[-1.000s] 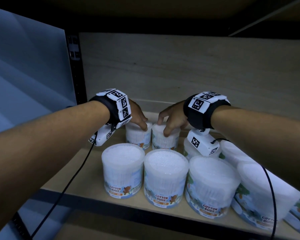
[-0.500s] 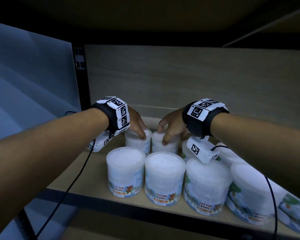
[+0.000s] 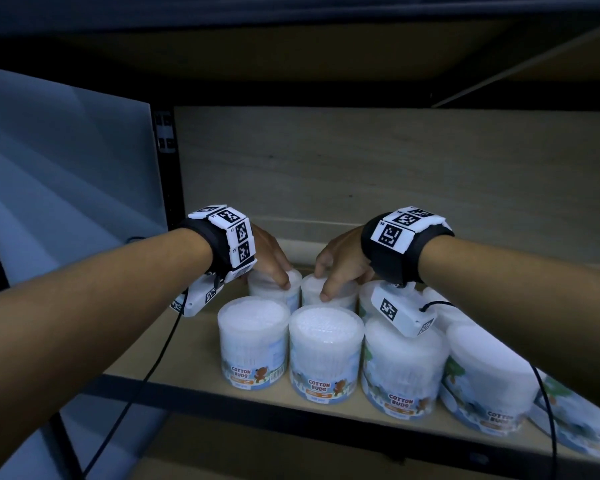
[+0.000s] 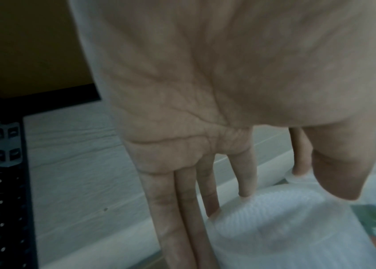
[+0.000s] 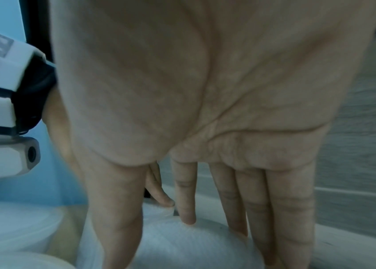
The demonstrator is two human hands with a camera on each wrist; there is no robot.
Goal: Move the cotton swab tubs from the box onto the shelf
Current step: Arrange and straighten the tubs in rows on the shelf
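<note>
Two back-row cotton swab tubs sit on the shelf (image 3: 187,344), side by side & near the rear wall. Left tub (image 3: 274,289) is under the left hand (image 3: 267,254); right tub (image 3: 328,294) under the right hand (image 3: 340,261). Each grip is straddling its lid from above: fingers run down the far side, thumb on the near side, so each tub looks clasped top-down. Probably so it can be set upright in a tight spot w/o knocking neighbours. In the left wrist view the fingers (image 4: 182,209) are long & nearly straight past the lid rim, so the hold is loose, maybe abt to let go; can't tell how firm.

Front row (image 3: 326,355) of tubs stands upright w/ labels facing out, close together, just ahead of the held pair. More tubs run off to the right. Box isn't in view.
</note>
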